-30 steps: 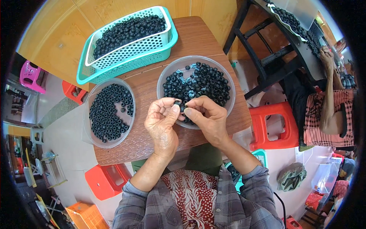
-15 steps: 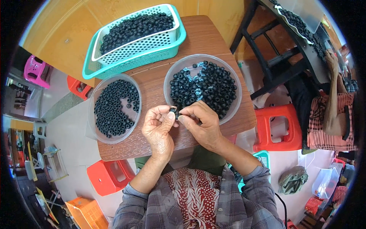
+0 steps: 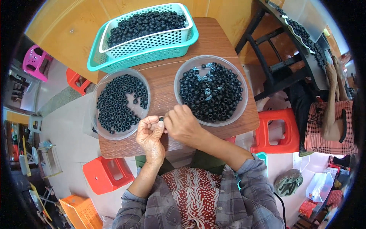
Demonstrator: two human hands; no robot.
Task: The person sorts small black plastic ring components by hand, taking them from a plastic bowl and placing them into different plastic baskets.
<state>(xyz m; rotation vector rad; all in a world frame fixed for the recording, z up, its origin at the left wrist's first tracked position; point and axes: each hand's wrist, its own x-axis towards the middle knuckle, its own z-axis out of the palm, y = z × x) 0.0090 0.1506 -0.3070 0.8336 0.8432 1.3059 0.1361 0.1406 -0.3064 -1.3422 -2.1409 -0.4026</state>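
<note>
Wooden tabletop (image 3: 164, 82): left hand (image 3: 150, 133) and right hand (image 3: 183, 124), both pinching one black ring (image 3: 161, 119), have drifted left from the right bowl (image 3: 211, 91) toward the left bowl (image 3: 120, 103)

You sit at a small wood-grain bench (image 3: 164, 82) on a pale floor (image 3: 70, 145) — red stools (image 3: 106, 173) at seven and four o'clock (image 3: 276, 131), a pink one (image 3: 33, 63) at ten, a dark metal rack (image 3: 280, 57) at two, a yellow wall (image 3: 65, 26) at eleven.

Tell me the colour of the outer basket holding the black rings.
Teal, around a white inner basket; the outer basket shows best in the head view.
</note>
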